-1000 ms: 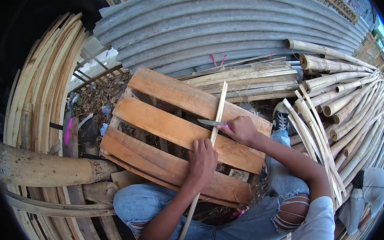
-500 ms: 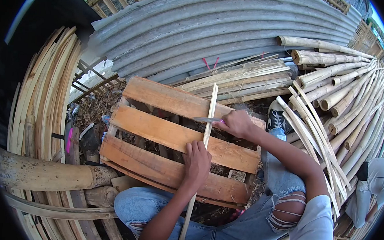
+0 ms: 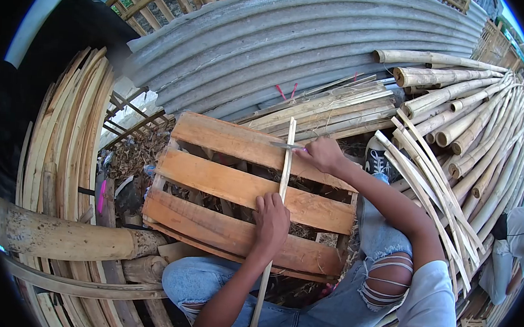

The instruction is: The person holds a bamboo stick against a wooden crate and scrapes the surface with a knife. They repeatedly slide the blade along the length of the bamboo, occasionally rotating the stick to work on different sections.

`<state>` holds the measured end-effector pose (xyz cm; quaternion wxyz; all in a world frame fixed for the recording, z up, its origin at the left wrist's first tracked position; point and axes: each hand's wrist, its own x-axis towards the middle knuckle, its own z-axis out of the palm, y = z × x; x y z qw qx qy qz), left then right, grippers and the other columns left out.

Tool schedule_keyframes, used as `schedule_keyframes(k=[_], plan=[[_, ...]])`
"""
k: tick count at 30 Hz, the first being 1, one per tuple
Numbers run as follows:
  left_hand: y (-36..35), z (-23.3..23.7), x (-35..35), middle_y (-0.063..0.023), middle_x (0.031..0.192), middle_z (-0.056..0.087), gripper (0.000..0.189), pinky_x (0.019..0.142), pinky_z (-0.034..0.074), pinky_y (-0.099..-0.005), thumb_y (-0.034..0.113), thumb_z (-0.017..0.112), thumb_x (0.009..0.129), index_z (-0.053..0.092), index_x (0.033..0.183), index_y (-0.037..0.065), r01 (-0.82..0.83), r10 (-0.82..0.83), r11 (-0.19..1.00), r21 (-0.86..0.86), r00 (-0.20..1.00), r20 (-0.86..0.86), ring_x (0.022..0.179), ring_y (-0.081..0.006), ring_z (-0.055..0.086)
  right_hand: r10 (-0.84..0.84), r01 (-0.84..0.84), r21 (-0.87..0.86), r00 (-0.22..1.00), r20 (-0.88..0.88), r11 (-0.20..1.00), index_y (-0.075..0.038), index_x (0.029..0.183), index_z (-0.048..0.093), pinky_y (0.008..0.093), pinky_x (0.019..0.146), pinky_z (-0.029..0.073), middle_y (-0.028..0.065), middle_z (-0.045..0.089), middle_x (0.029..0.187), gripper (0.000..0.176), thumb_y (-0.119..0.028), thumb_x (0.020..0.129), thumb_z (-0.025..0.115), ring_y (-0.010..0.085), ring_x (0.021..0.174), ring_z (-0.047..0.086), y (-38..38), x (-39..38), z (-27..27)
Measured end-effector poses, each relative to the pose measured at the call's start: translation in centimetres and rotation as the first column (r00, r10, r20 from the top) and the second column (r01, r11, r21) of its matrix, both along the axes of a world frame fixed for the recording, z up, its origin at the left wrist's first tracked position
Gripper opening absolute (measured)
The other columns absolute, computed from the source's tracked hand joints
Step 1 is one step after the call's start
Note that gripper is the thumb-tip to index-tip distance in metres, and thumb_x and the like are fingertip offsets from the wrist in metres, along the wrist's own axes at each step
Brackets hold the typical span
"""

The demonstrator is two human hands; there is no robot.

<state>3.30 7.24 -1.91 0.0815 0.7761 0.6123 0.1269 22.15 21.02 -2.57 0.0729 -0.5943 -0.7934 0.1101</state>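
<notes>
1. Slatted wooden crate [image 3: 213, 175] bears the pale strip [image 3: 285, 172], which slants across its top.
2. Left hand [image 3: 272, 219] lies over it, fingers bent; whether pinching, I cannot tell.
3. Right hand [image 3: 322, 154] clasps the knife [image 3: 282, 145], fingers curled, blade across the strip.
4. Bamboo poles [image 3: 436, 58] lie beyond.

Passable: over crate slats [image 3: 213, 172] left of strip [image 3: 285, 174] | Blocking: knife [image 3: 280, 145] across strip
</notes>
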Motion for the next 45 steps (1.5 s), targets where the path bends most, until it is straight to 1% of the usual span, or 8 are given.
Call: schedule_keyframes(k=[14, 17, 24, 31, 35, 36, 40, 45], plan=[[0.1, -0.4, 0.5, -0.0148, 0.099, 0.046, 0.015, 0.075, 0.044, -0.0492, 0.012, 0.051, 0.085, 0.044, 0.092, 0.001, -0.015, 0.016, 0.999, -0.045, 1.000, 0.025, 0.097, -0.0331, 0.045, -0.222, 0.185, 0.181, 0.952, 0.211, 0.966, -0.005, 0.073, 0.069, 0.0406, 0.057, 0.051, 0.0148, 0.066, 0.069, 0.051, -0.047, 0.091, 0.044, 0.0326, 0.069, 0.066, 6.8, 2.9, -2.0], [0.1, -0.6, 0.6, -0.0138, 0.100, 0.046, 0.014, 0.075, 0.045, -0.0488, 0.012, 0.050, 0.086, 0.044, 0.093, 0.002, -0.041, 0.039, 0.998, -0.053, 0.999, -0.033, 0.098, -0.0326, 0.045, -0.476, 0.461, 0.149, 0.875, 0.092, 0.875, -0.006, 0.082, 0.070, 0.0422, 0.063, 0.051, 0.0124, 0.069, 0.081, 0.051, -0.051, 0.088, 0.047, 0.0298, 0.079, 0.067, 7.3, 5.4, 2.2], [0.1, -1.3, 0.6, -0.0139, 0.100, 0.047, 0.015, 0.074, 0.047, -0.0484, 0.012, 0.050, 0.085, 0.044, 0.095, 0.002, -0.032, 0.033, 0.999, 0.024, 0.999, -0.026, 0.098, -0.0319, 0.046, -0.331, 0.344, -0.038, 0.924, 0.190, 0.938, -0.007, 0.092, 0.070, 0.0388, 0.069, 0.052, 0.0128, 0.068, 0.089, 0.052, -0.054, 0.087, 0.047, 0.0280, 0.085, 0.067, 3.0, 0.3, 7.7], [-0.1, -1.7, 0.4, -0.0112, 0.096, 0.050, 0.011, 0.071, 0.048, -0.0500, 0.011, 0.050, 0.084, 0.047, 0.093, 0.003, -0.031, 0.032, 0.992, 0.119, 0.999, -0.013, 0.096, -0.0291, 0.048, -0.061, 0.109, -0.068, 0.863, 0.502, 0.992, -0.013, 0.091, 0.072, 0.0307, 0.056, 0.051, 0.0056, 0.069, 0.089, 0.020, -0.024, 0.077, 0.064, 0.0194, 0.082, 0.068, -3.7, -9.1, 15.8], [-1.6, 0.8, -0.5, -0.0176, 0.094, 0.048, 0.012, 0.072, 0.045, -0.0467, 0.011, 0.051, 0.084, 0.046, 0.090, 0.001, 0.148, -0.184, 0.967, 0.205, 0.968, 0.170, 0.088, -0.0333, 0.048, 0.108, -0.038, -0.139, 0.835, 0.540, 0.990, -0.018, 0.076, 0.071, 0.0242, 0.041, 0.031, -0.0087, 0.057, 0.066, 0.007, -0.015, 0.071, 0.067, 0.0075, 0.059, 0.056, -13.6, -15.0, 22.6], [-1.9, 1.1, -0.7, -0.0186, 0.091, 0.047, 0.010, 0.069, 0.044, -0.0458, 0.010, 0.050, 0.084, 0.046, 0.088, 0.001, 0.231, -0.325, 0.925, 0.301, 0.892, 0.315, 0.083, -0.0336, 0.048, -0.241, 0.169, 0.298, 0.945, 0.223, 0.940, -0.017, 0.066, 0.067, 0.0234, 0.042, 0.028, -0.0089, 0.050, 0.060, 0.003, -0.015, 0.069, 0.068, 0.0058, 0.052, 0.049, -14.3, -16.4, 17.2], [-0.2, -0.6, -0.1, -0.0189, 0.084, 0.045, 0.009, 0.065, 0.042, -0.0433, 0.010, 0.048, 0.085, 0.044, 0.083, 0.002, 0.103, -0.098, 0.966, 0.236, 0.995, -0.030, 0.075, -0.0334, 0.046, -0.150, 0.110, 0.168, 0.957, 0.248, 0.980, -0.015, 0.065, 0.067, 0.0254, 0.042, 0.031, -0.0055, 0.052, 0.060, 0.003, -0.016, 0.068, 0.068, 0.0086, 0.052, 0.051, -17.2, -16.2, 3.3], [-0.3, 0.2, -0.1, -0.0123, 0.093, 0.049, 0.013, 0.070, 0.049, -0.0435, 0.013, 0.051, 0.086, 0.048, 0.093, 0.002, 0.052, -0.042, 0.995, 0.086, 0.992, -0.115, 0.094, -0.0288, 0.049, 0.026, -0.046, 0.076, 0.970, 0.244, 0.996, -0.012, 0.064, 0.066, 0.0289, 0.043, 0.036, 0.0001, 0.055, 0.059, 0.006, -0.017, 0.067, 0.067, 0.0133, 0.053, 0.055, -19.3, -13.7, 13.5]])
